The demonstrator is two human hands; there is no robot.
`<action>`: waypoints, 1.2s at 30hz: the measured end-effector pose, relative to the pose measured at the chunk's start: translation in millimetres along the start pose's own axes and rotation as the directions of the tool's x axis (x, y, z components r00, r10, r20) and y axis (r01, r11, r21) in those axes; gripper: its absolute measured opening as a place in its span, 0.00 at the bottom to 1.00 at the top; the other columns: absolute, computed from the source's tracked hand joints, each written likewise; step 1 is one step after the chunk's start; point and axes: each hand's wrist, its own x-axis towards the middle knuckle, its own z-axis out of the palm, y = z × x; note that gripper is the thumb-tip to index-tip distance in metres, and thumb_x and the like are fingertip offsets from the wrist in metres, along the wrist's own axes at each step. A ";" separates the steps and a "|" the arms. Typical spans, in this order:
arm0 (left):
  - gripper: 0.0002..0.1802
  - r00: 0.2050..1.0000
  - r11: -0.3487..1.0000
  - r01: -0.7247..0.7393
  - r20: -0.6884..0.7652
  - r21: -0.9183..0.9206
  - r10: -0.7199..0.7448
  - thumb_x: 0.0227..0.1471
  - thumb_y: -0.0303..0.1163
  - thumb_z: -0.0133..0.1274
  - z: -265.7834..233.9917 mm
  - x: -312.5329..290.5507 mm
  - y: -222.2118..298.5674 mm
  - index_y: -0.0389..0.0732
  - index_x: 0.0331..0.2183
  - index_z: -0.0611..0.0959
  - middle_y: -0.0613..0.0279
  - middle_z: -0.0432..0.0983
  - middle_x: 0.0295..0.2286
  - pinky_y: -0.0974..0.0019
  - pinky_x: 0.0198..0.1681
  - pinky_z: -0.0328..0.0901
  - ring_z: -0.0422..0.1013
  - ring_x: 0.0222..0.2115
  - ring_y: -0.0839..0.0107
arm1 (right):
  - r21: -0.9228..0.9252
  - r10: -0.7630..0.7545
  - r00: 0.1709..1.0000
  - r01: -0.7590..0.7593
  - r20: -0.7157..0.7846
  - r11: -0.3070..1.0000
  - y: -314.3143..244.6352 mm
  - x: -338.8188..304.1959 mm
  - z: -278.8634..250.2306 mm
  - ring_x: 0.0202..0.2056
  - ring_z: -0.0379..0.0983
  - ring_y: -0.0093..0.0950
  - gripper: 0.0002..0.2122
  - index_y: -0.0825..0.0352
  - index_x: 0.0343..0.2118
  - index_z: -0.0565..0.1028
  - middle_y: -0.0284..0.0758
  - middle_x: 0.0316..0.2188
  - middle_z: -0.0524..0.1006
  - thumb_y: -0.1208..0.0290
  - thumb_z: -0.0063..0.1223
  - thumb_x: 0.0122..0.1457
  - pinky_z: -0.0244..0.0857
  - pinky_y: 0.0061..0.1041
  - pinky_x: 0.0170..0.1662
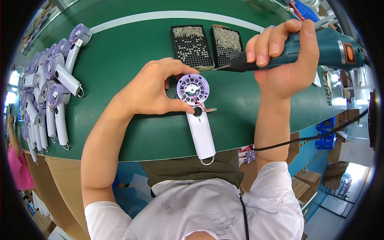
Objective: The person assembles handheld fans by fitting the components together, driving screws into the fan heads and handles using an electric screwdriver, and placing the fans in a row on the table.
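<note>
My left hand (156, 88) grips a small handheld fan (202, 134) by its round purple head, thumb at the neck and fingers around the far side. The fan has a white handle with a metal loop at its near end, and red and dark wires stick out at its neck. In my right hand (286, 60) is a teal electric screwdriver (328, 48), fingers wrapped round its body. Its thin bit points left, above the table near two black screw trays, the left tray (192, 46) and the right tray (227, 44), both holding many small silver screws.
Many purple-and-white fans (56, 80) are heaped along the table's left side. A black cord (304, 140) runs across on the right. The green table (132, 136) curves in front of me; cardboard boxes (308, 184) stand at the lower right. Another person's pink sleeve (20, 166) shows at far left.
</note>
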 end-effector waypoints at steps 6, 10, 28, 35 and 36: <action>0.40 0.998 0.998 -0.053 -0.023 0.032 0.054 0.29 0.42 0.79 3.9 0.1 -0.6 0.37 0.46 0.83 0.59 0.80 0.36 0.67 0.32 0.67 0.73 0.33 0.66 | 0.058 -0.014 0.989 0.006 0.145 0.998 8.9 -8.8 28.2 0.14 0.62 0.27 0.19 0.61 0.43 0.77 0.30 0.18 0.68 0.55 0.32 0.72 0.62 0.32 0.21; 0.40 0.997 0.998 -0.066 -0.034 0.022 0.067 0.29 0.42 0.79 5.4 0.8 0.4 0.36 0.46 0.83 0.58 0.80 0.36 0.66 0.32 0.67 0.73 0.33 0.65 | 0.019 -0.033 0.987 0.030 0.159 0.999 18.6 -8.8 31.7 0.13 0.63 0.27 0.16 0.64 0.42 0.75 0.31 0.17 0.68 0.58 0.36 0.71 0.64 0.33 0.19; 0.38 0.984 0.988 -0.155 -0.084 0.004 0.155 0.29 0.48 0.77 7.2 -2.0 -7.1 0.31 0.40 0.85 0.46 0.81 0.35 0.55 0.45 0.71 0.77 0.39 0.47 | -0.122 0.064 0.998 -0.064 -0.004 0.990 31.9 -21.1 65.2 0.12 0.62 0.27 0.10 0.69 0.38 0.71 0.33 0.14 0.65 0.68 0.40 0.71 0.64 0.32 0.17; 0.34 0.973 0.981 -0.193 -0.123 0.013 0.194 0.28 0.47 0.77 13.5 1.6 -11.3 0.30 0.33 0.84 0.46 0.78 0.27 0.52 0.37 0.69 0.74 0.32 0.46 | -0.119 0.131 0.988 -0.121 0.078 0.986 40.4 -17.1 67.4 0.14 0.69 0.21 0.03 0.72 0.35 0.70 0.34 0.16 0.73 0.79 0.52 0.65 0.66 0.23 0.18; 0.34 0.975 0.983 -0.179 -0.125 0.041 0.183 0.28 0.47 0.77 10.9 -0.5 -9.9 0.31 0.32 0.84 0.46 0.78 0.28 0.52 0.37 0.69 0.74 0.32 0.46 | -0.168 0.136 0.987 -0.119 0.090 0.979 39.5 -16.5 71.5 0.14 0.66 0.23 0.06 0.70 0.32 0.68 0.35 0.16 0.70 0.76 0.48 0.67 0.66 0.25 0.19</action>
